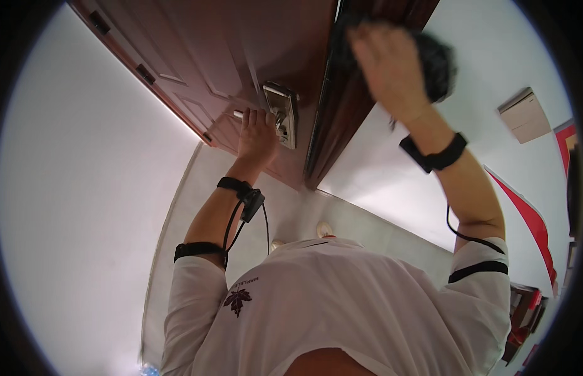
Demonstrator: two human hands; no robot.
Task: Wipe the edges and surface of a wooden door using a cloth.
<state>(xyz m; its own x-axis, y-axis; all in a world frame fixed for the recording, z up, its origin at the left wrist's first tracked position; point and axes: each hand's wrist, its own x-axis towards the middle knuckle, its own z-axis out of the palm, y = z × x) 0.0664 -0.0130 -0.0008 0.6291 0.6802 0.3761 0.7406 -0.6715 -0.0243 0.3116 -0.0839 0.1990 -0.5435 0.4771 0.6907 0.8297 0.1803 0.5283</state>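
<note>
My left hand [258,138] is wrapped around the lever handle [238,113] of a reddish-brown panelled door [197,42]. Beside its knuckles is the handle's metal backplate [291,120]. Higher up and to the right, my right hand [390,70] holds a black crumpled item [439,68] against or just in front of the dark wooden door frame [348,110]. Motion blurs that hand, and whether the item is cloth or a bag I cannot tell. It shows on both sides of my fingers.
Black hinges [145,74] line the door's far edge, near a white wall [80,155]. On the right-hand wall is a pale switch-like box [525,115]. Pale floor [291,207] lies below, with my shoe [325,229] near the frame. Cables [267,225] hang from my left wrist strap.
</note>
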